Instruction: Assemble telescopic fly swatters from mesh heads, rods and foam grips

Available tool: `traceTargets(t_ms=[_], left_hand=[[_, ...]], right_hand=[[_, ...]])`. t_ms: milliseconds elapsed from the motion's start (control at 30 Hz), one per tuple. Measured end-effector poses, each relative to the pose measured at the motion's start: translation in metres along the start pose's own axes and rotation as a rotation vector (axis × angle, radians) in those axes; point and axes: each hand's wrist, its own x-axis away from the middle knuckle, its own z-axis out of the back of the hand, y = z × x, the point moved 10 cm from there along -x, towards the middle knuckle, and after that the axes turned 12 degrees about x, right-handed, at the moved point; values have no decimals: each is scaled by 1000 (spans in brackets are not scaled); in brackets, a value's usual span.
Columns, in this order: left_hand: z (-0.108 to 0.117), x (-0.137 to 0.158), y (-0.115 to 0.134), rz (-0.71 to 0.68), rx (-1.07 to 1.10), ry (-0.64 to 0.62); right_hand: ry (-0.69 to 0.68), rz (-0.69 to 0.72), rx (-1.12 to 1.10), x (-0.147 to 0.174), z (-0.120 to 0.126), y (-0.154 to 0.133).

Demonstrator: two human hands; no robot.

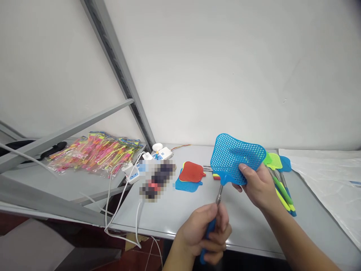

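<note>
A blue fly swatter (234,154) with a perforated paddle is held up above the table's front part. My left hand (204,231) wraps around its blue handle, just below the metal shaft. With thumb and fingers, my right hand (259,182) pinches the lower right part of the paddle. Paddle and shaft meet at a blue socket. Left of it lie a red swatter head (192,172) and a blue swatter head (186,185), with a yellow edge showing between them. Behind my right hand rest several swatters with green, yellow and blue handles (284,194).
Metal shafts (208,168) lie partly hidden behind the raised paddle. Power strips (163,153) and white cables (137,218) occupy the table's left side. Bagged colourful items (98,152) lie on a shelf beyond a grey metal frame (118,64). White sheeting (324,173) covers the right end.
</note>
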Motion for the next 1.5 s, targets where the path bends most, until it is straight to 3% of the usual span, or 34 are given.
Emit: traceTargets(t_ms=[133,300,400,567,667,767,900,1067,1167,1367,1500], left_hand=[[3,0,3,-6,-15,-2],[19,6,21,-118,-205,215],[30,14,33,-153,-446,412],[32,40,73,-388,-1190,931],[31,43,76,-366,-1417,1097],[32,39,74,-369,-1374,1053],[30,32,68,-416,-1096,875],[39,19,50,-355,-775,736],[39,17,51,-369,-873,772],[23,17,62,-488,-1316,930],[15,15,61,-543,-1344,964]], right_hand=[[-57,-15,29,-2,-7,-2],[-177,-109,46,0,-25,6],[-217,-114,24,1,-33,12],[-217,-149,-17,-2,-40,31],[-195,-173,-26,-5,-40,39],[-213,-167,-27,-7,-40,39],[-198,-201,-74,-4,-34,43],[-261,-220,161,17,-41,53],[-258,-202,197,25,-42,54],[-233,-267,89,24,-37,62],[-218,-312,-52,28,-40,68]])
